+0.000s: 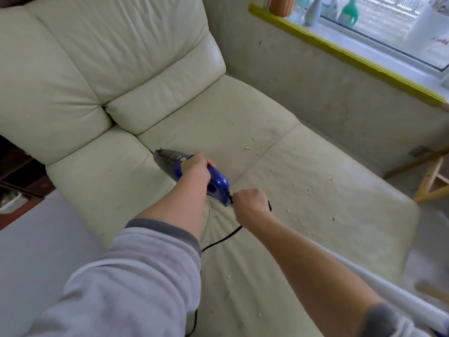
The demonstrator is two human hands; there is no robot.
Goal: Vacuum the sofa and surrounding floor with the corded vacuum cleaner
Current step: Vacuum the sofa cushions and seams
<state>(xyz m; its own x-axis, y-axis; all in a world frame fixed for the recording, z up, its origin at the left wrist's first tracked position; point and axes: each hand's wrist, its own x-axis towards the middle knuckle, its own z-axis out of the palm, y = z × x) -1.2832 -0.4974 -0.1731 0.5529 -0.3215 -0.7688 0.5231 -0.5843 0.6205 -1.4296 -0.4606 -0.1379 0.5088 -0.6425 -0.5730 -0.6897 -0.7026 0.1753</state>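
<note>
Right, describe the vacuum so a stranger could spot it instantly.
Start at the cream leather sofa and find the seat crease below its back cushions. There the left hand grips a small handheld vacuum. It is the only glossy blue thing there, with a dark nozzle and a black cord.

Bottles [349,9] stand on the windowsill [345,48]; wooden legs [430,183] beneath.

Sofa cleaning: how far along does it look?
Early on. The left hand holds the blue vacuum, nozzle at the seat's back; the right hand grips its cord. Crumbs still dot the sofa seat, and the floor isn't visibly started.
</note>
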